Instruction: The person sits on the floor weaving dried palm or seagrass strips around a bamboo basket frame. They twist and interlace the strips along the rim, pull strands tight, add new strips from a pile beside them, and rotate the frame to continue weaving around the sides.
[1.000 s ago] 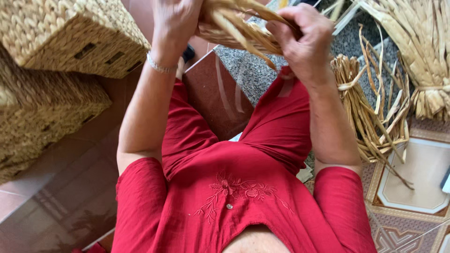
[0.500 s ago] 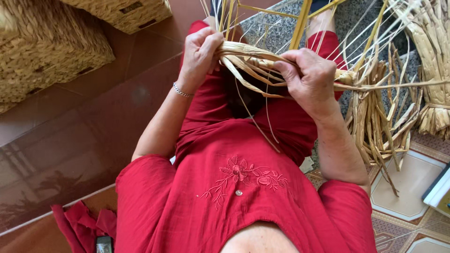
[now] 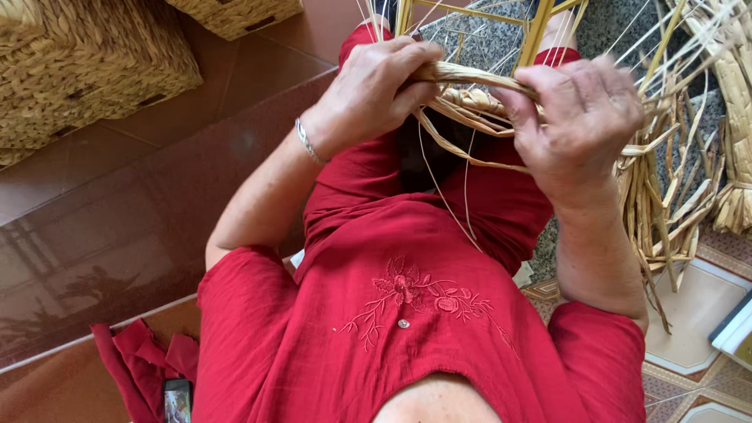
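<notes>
While gripping straw strands (image 3: 470, 78): left hand (image 3: 376, 86), right hand (image 3: 580, 117); woven baskets (image 3: 86, 70) (left); loose straw (image 3: 666, 196) right

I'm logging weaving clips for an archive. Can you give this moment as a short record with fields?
left hand: closed on the straw strands, above the lap
right hand: gripping the same strands from the other side
frame: yellow rods rising beyond the hands
loose straw pile: on the floor by the right hand
woven baskets: on the floor, by the left hand
red cloth: on the floor, with a phone
</notes>
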